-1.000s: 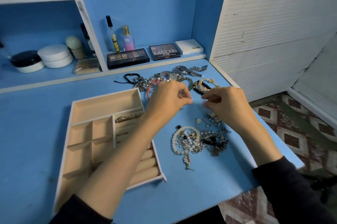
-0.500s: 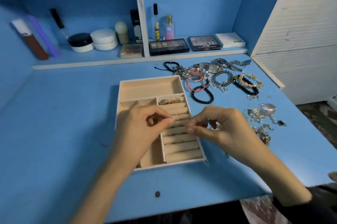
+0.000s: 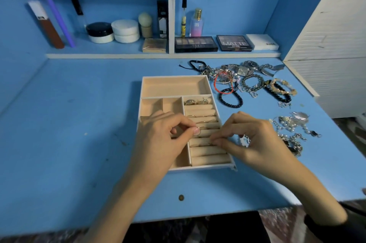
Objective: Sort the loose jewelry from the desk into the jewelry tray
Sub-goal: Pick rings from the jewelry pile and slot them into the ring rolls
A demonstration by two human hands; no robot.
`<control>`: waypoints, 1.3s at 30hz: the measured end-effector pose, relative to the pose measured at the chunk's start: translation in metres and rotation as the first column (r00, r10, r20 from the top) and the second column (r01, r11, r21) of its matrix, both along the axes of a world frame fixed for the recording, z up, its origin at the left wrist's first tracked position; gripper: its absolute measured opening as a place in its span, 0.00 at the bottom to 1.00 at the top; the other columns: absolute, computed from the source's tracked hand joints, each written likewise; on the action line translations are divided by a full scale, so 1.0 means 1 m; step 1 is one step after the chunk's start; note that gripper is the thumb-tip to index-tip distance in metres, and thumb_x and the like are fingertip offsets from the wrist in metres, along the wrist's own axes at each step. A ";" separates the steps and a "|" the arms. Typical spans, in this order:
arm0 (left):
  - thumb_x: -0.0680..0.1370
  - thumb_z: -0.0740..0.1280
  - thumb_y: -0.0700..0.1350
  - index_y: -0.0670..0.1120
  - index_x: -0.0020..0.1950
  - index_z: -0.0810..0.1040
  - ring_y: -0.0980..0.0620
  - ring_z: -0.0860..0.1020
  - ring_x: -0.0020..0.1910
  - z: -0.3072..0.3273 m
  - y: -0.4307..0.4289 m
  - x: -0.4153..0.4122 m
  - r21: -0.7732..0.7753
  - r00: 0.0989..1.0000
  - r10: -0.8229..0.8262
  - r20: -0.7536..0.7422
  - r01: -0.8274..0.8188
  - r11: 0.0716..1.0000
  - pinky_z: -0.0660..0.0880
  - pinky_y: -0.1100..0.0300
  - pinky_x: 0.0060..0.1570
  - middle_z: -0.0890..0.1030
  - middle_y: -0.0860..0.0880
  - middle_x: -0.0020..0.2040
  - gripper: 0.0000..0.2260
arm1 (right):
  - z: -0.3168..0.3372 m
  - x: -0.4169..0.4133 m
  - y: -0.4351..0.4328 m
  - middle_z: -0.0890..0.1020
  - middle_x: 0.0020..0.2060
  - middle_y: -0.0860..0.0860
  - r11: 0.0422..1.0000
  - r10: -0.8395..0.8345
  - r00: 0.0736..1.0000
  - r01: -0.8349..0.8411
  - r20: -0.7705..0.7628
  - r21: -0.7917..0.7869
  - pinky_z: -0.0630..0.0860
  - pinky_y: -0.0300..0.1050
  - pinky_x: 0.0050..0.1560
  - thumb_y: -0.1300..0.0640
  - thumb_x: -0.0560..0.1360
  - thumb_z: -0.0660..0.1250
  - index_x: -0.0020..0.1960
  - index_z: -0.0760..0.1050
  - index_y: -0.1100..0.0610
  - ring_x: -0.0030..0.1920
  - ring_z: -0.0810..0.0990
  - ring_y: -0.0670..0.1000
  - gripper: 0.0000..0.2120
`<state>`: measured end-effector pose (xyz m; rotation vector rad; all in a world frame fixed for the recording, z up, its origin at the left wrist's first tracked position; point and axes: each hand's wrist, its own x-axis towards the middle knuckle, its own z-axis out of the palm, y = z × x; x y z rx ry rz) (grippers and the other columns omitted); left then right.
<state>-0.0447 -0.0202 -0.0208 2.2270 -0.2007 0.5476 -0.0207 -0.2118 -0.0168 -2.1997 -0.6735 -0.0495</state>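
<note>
We see the tray (image 3: 174, 86), a pale beige box with a soft, suede-like lining, lying on the blue counter (image 3: 79, 124). It has one long compartment at the far end and small square ones at the left, partly hidden by the left hand (image 3: 164, 139). Its right section is a row of padded rolls (image 3: 210, 160). Two chunky gold rings (image 3: 198, 101) sit in the farthest slot, and thin gold bands (image 3: 202, 119) are tucked into slots nearer to us.

The left hand pinches a thin gold ring (image 3: 199, 131) between thumb and forefinger over the middle rolls. The right hand (image 3: 255, 143) is curled, its thumb and forefinger tips meeting at a slot just beside it. Whether they hold anything we cannot tell.

The loose jewelry lies on the counter right of the tray. A black bead bracelet (image 3: 230, 100) is just beside the tray, with a red cord (image 3: 217, 86) and metal-strapped watches (image 3: 242, 70) farther back. A heap (image 3: 291, 128) of pearls and silver chain lies near the right hand.

On the shelf (image 3: 118, 55) behind stand round jars (image 3: 124, 30) and a dark palette (image 3: 234, 43) reading "MATTE"
</note>
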 end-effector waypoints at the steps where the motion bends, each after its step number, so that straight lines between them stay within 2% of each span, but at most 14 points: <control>1: 0.66 0.76 0.44 0.51 0.37 0.83 0.62 0.70 0.33 0.000 0.000 0.000 0.002 1.000 -0.002 0.001 0.002 1.000 0.65 0.75 0.34 0.75 0.69 0.34 0.04 | 0.001 0.000 -0.001 0.80 0.35 0.45 1.000 0.003 1.000 -0.003 -0.018 -0.001 0.70 0.31 0.42 0.55 0.68 0.69 0.41 0.84 0.50 0.42 0.78 0.45 0.05; 4: 0.66 0.76 0.44 0.52 0.37 0.83 0.61 0.70 0.33 0.000 0.000 0.000 0.011 1.000 -0.013 0.005 0.013 1.000 0.66 0.74 0.34 0.75 0.69 0.34 0.04 | 0.004 0.003 -0.003 0.79 0.35 0.46 1.000 -0.010 1.000 0.009 -0.020 -0.020 0.67 0.30 0.41 0.54 0.68 0.68 0.39 0.83 0.50 0.41 0.76 0.44 0.05; 10: 0.66 0.76 0.45 0.53 0.37 0.83 0.62 0.70 0.33 0.000 0.000 0.000 0.020 1.000 -0.009 0.000 0.009 1.000 0.66 0.75 0.34 0.75 0.70 0.35 0.04 | 0.003 0.006 -0.006 0.79 0.35 0.47 1.000 -0.004 0.998 0.003 -0.069 -0.015 0.71 0.39 0.41 0.55 0.67 0.73 0.38 0.82 0.51 0.41 0.77 0.47 0.01; 13: 0.66 0.76 0.45 0.52 0.37 0.83 0.62 0.70 0.33 0.000 -0.001 0.001 0.003 1.000 -0.014 -0.010 0.014 1.000 0.65 0.75 0.34 0.75 0.70 0.35 0.04 | 0.001 0.006 -0.007 0.79 0.35 0.46 0.999 -0.002 0.998 0.000 -0.064 -0.032 0.69 0.35 0.41 0.58 0.68 0.74 0.38 0.82 0.51 0.41 0.75 0.47 0.03; 18: 0.66 0.76 0.44 0.52 0.38 0.84 0.61 0.70 0.33 0.000 0.000 0.001 0.017 1.000 -0.015 -0.014 0.015 1.000 0.65 0.75 0.34 0.75 0.70 0.35 0.04 | -0.002 0.007 -0.007 0.78 0.34 0.47 1.000 -0.009 0.999 0.008 -0.045 -0.028 0.67 0.32 0.38 0.51 0.66 0.72 0.38 0.79 0.49 0.39 0.74 0.46 0.03; 21: 0.66 0.76 0.45 0.52 0.37 0.83 0.60 0.70 0.33 0.001 -0.001 0.001 0.006 0.999 -0.028 -0.023 0.028 1.000 0.66 0.73 0.34 0.75 0.67 0.32 0.04 | -0.002 0.006 -0.007 0.77 0.32 0.46 0.992 -0.027 0.988 0.045 -0.149 0.118 0.66 0.36 0.35 0.56 0.69 0.73 0.39 0.79 0.51 0.34 0.72 0.44 0.04; 23: 0.66 0.76 0.46 0.52 0.37 0.83 0.59 0.70 0.33 0.002 -0.003 0.000 0.018 0.999 -0.041 -0.028 0.041 0.999 0.68 0.70 0.34 0.75 0.64 0.29 0.03 | -0.001 0.008 -0.006 0.75 0.30 0.50 0.960 -0.072 0.980 0.117 -0.183 0.252 0.65 0.38 0.32 0.55 0.71 0.71 0.40 0.79 0.52 0.30 0.70 0.44 0.03; 25: 0.67 0.75 0.47 0.53 0.36 0.82 0.59 0.71 0.34 0.003 -0.007 -0.002 0.061 0.998 -0.064 -0.028 0.065 0.996 0.68 0.68 0.34 0.74 0.64 0.29 0.03 | -0.001 0.012 -0.005 0.75 0.33 0.56 0.921 -0.150 0.977 0.194 -0.153 0.337 0.66 0.40 0.32 0.55 0.72 0.70 0.41 0.79 0.52 0.31 0.70 0.52 0.02; 28: 0.67 0.75 0.46 0.52 0.35 0.81 0.60 0.69 0.34 0.004 -0.012 -0.006 0.165 0.995 -0.098 -0.005 0.098 0.981 0.67 0.67 0.34 0.72 0.65 0.29 0.04 | -0.005 0.018 -0.001 0.76 0.34 0.58 0.876 -0.249 0.965 0.262 -0.085 0.404 0.69 0.45 0.37 0.56 0.74 0.68 0.42 0.79 0.52 0.34 0.72 0.51 0.02; 32: 0.68 0.72 0.47 0.51 0.33 0.79 0.61 0.68 0.36 0.003 -0.017 -0.010 0.252 0.992 -0.122 0.022 0.113 0.961 0.69 0.64 0.32 0.73 0.62 0.30 0.05 | -0.011 0.020 0.002 0.77 0.34 0.60 0.850 -0.319 0.947 0.306 -0.044 0.428 0.72 0.56 0.40 0.54 0.74 0.66 0.42 0.78 0.52 0.37 0.75 0.57 0.03; 35: 0.68 0.70 0.48 0.51 0.32 0.77 0.59 0.68 0.38 0.002 -0.018 -0.012 0.347 0.987 -0.159 0.028 0.140 0.927 0.72 0.59 0.29 0.76 0.59 0.31 0.05 | -0.011 0.019 0.002 0.77 0.34 0.60 0.844 -0.338 0.941 0.314 -0.023 0.435 0.73 0.57 0.40 0.54 0.74 0.66 0.43 0.78 0.52 0.37 0.75 0.57 0.04; 39: 0.68 0.73 0.48 0.53 0.34 0.81 0.60 0.67 0.37 0.010 -0.015 -0.014 0.449 0.974 -0.224 -0.037 0.216 0.867 0.66 0.68 0.26 0.77 0.59 0.31 0.04 | -0.012 0.018 0.002 0.77 0.33 0.59 0.849 -0.340 0.940 0.316 -0.019 0.423 0.72 0.54 0.40 0.53 0.73 0.65 0.42 0.78 0.51 0.36 0.75 0.56 0.04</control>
